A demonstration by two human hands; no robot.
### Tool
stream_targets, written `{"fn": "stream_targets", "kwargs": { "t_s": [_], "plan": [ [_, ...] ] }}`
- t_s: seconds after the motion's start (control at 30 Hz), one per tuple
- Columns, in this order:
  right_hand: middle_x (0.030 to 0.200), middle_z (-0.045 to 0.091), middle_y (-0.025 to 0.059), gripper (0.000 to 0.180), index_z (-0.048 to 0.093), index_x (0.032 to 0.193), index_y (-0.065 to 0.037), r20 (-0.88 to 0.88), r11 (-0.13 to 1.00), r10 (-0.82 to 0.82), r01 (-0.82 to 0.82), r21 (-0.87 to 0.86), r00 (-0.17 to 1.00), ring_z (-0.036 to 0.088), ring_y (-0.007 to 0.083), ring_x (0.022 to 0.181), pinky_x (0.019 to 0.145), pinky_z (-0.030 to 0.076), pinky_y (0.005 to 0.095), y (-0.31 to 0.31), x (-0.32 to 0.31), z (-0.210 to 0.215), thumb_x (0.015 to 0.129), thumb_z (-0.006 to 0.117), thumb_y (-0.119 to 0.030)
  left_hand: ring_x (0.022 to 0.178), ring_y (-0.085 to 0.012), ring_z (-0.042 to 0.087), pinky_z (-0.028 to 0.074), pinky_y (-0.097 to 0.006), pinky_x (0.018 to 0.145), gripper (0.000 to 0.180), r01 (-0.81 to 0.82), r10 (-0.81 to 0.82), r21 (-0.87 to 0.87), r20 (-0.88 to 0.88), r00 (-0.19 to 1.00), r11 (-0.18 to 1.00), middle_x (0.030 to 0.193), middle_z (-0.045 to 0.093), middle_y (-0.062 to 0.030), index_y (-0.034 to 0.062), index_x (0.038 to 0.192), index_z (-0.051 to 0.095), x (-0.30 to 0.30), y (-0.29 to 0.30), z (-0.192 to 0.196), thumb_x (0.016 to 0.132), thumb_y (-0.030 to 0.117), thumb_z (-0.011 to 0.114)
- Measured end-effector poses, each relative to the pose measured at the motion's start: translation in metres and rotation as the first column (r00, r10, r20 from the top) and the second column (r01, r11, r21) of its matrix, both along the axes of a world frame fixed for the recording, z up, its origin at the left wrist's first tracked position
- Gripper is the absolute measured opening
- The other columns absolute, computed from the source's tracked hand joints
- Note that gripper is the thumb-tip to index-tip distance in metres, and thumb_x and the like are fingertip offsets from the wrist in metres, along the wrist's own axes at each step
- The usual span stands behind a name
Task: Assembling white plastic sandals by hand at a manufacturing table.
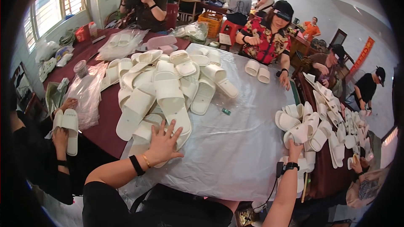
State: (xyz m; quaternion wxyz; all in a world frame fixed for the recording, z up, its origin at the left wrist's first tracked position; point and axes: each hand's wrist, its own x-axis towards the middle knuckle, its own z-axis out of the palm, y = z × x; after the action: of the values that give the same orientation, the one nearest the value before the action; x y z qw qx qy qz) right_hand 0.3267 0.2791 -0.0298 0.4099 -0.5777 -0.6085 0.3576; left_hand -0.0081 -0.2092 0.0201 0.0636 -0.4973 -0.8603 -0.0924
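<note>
My left hand [165,145] lies open, fingers spread, on the near edge of a large heap of white slide slippers [169,94]. Under its fingertips is the sole of one slipper. Reaching to the right, my right hand [295,149] grips a white slipper [296,134] at the near side of a second pile; its far fingers are hidden by the slipper. More white slippers [322,134] spread behind and beside it. On the plastic sheet [235,151] between my hands lies a small green piece [226,112].
Across the table a person in a red patterned shirt [269,38] stands by a pair of slippers [257,71]. At left, another person's hands hold a slipper pair [66,126] next to clear plastic bags [86,94]. Pink slippers [160,42] lie behind the heap.
</note>
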Motion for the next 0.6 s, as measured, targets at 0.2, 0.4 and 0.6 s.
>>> {"fn": "stream_targets", "kwargs": {
  "t_s": [0.2, 0.4, 0.6],
  "plan": [
    [0.132, 0.044, 0.0272, 0.101, 0.019, 0.139, 0.010, 0.146, 0.982, -0.165, 0.148, 0.117, 0.976, 0.050, 0.0341, 0.119, 0.100, 0.041, 0.0385, 0.028, -0.002, -0.005, 0.068, 0.081, -0.028, 0.134, -0.0477, 0.023, 0.026, -0.073, 0.096, 0.094, 0.021, -0.023, -0.051, -0.039, 0.999, 0.998, 0.153, 0.018, -0.0164, 0.0213, 0.145, 0.032, -0.033, 0.005, -0.009, 0.066, 0.047, 0.076],
    [0.118, 0.059, 0.0167, 0.069, 0.049, 0.124, 0.009, -0.197, 0.995, -0.055, 0.037, -0.095, 0.979, 0.060, 0.0288, 0.103, 0.087, 0.050, 0.0382, 0.034, 0.002, -0.001, 0.072, 0.079, -0.025, 0.133, -0.0454, 0.027, 0.032, -0.067, 0.098, 0.092, 0.068, -0.077, -0.079, -0.111, 0.991, 0.995, 0.153, 0.020, -0.0155, 0.0218, 0.143, 0.034, -0.106, -0.017, -0.005, 0.064, 0.035, 0.078],
    [0.104, 0.066, 0.0102, 0.039, 0.063, 0.110, 0.000, -0.541, 0.968, 0.010, -0.145, -0.206, 0.841, 0.063, 0.0261, 0.093, 0.078, 0.052, 0.0400, 0.037, 0.020, -0.022, 0.078, 0.075, -0.018, 0.133, -0.0412, 0.031, 0.034, -0.058, 0.102, 0.090, 0.142, -0.152, -0.095, -0.108, 0.982, 0.985, 0.152, 0.023, -0.0134, 0.0206, 0.142, 0.037, -0.123, -0.029, 0.006, 0.063, 0.032, 0.079]
  ]
}}
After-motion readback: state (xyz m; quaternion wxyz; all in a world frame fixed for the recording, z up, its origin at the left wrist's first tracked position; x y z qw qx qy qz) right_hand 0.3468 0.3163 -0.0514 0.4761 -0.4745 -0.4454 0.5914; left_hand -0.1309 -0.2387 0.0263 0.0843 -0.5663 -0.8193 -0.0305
